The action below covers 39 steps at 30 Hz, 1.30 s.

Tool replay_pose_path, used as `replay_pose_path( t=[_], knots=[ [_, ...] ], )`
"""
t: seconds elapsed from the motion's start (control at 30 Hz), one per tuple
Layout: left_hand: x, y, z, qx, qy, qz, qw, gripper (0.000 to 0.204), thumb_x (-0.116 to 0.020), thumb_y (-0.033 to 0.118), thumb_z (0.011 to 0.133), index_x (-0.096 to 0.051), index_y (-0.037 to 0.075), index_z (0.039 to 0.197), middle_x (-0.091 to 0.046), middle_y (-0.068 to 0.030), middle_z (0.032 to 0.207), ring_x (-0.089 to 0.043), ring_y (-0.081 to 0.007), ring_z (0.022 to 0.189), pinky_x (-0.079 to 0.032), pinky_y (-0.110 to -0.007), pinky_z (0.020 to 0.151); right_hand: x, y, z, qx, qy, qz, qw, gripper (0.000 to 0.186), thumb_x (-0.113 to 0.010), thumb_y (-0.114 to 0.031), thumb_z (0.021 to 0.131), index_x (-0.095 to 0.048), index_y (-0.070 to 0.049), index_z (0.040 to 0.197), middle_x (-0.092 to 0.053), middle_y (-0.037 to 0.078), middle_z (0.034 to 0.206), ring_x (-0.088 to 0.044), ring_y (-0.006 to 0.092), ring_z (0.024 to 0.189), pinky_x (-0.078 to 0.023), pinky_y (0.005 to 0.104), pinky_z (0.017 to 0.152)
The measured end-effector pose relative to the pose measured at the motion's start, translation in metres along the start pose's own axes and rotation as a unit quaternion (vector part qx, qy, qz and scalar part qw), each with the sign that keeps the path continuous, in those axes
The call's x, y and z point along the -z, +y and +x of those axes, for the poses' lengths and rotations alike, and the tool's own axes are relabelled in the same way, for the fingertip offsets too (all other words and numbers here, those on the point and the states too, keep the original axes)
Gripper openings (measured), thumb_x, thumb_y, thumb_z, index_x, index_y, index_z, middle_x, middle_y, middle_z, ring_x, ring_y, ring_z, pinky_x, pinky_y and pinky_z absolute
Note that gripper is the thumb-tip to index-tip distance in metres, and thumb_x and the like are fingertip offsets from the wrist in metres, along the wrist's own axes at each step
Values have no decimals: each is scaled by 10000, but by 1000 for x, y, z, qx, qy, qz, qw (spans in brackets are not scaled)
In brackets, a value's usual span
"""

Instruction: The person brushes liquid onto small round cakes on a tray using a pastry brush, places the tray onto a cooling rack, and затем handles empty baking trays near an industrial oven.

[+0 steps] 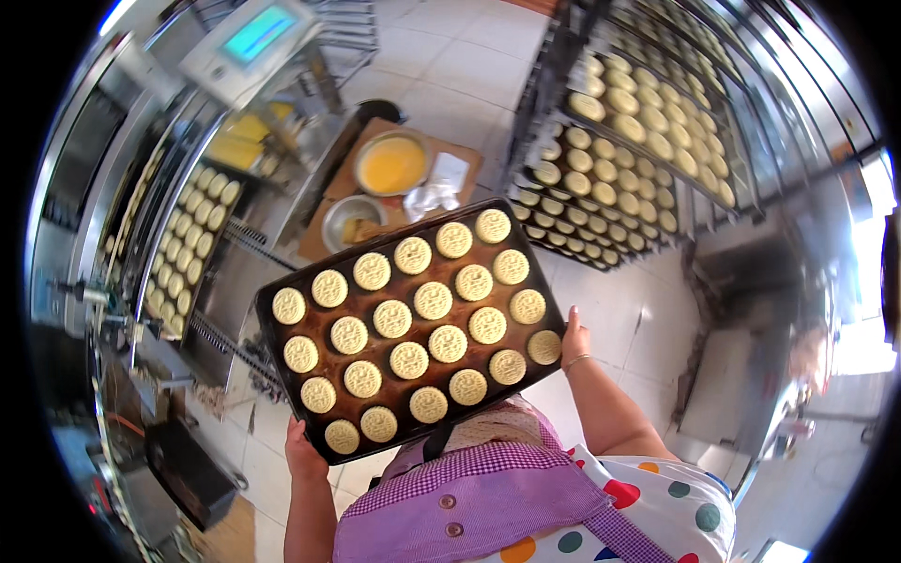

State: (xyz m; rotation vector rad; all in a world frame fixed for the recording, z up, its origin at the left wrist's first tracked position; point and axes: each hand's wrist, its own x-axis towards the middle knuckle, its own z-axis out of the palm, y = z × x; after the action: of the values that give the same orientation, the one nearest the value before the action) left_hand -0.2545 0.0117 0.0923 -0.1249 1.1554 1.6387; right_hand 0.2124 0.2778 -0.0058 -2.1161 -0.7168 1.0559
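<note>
A dark baking tray [375, 319] is held out in front of my body, its right end farther away than its left. Rows of round, pale yellow pastries with a stamped pattern, such as this mooncake [433, 301], lie spaced out on it. At the tray's near left corner, my left hand [305, 452] is closed on the edge. My right hand [574, 338] grips the right edge, thumb up along the rim. The fingers of both hands are partly hidden by the tray.
A tall rack [535, 141] with trays of pale pastries stands at the far right. On the left, a machine with a lit screen [258, 34] has another pastry tray [192, 235] on its conveyor. Beyond my tray are a bowl of orange-yellow liquid [392, 163] and a metal bowl [330, 223].
</note>
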Motion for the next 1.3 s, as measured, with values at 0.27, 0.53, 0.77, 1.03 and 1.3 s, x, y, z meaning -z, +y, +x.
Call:
replay_pose_path(
  t=[0.27,0.53,0.77,1.03,1.3],
  knots=[
    [-183,-98,66,86,-34,128,987,523,-477,50,776,-442,37,1297,-512,-68,1263,-463,-222,1183,-342,-362,1025,194,6,57,-67,192,100,974,802,-471,-628,843,-575,143,1035,-601,180,941,-541,240,874,-441,367,819],
    [-356,-196,120,175,-73,179,965,528,-529,66,772,-445,75,1294,-524,-53,1237,-485,-215,1148,-382,-379,994,310,-25,162,-103,221,151,958,802,-504,-618,826,-475,132,1107,-517,160,1118,-499,227,991,-419,366,874],
    [-442,-219,219,149,-74,236,957,619,-604,185,793,-379,92,1362,-450,-66,1328,-401,-205,1235,-305,-380,1045,311,-53,261,-166,72,349,920,861,-475,-685,793,-449,36,1262,-533,169,1226,-497,315,1155,-366,438,1007],
    [-502,-202,203,10,-164,397,903,637,-606,196,798,-371,84,1379,-324,-82,1460,-321,-223,1308,-203,-397,1063,161,-190,260,-130,-138,658,729,619,-370,-485,875,-356,-113,1370,-328,114,1437,-274,358,1324,-222,568,1067],
    [-310,-152,168,75,-25,380,922,544,-630,143,784,-469,50,1296,-465,-119,1343,-419,-231,1235,-311,-340,1014,23,-198,262,-119,-305,479,814,364,-483,-293,883,-419,-73,1166,-457,165,1250,-450,413,1165,-431,518,915]
  ],
)
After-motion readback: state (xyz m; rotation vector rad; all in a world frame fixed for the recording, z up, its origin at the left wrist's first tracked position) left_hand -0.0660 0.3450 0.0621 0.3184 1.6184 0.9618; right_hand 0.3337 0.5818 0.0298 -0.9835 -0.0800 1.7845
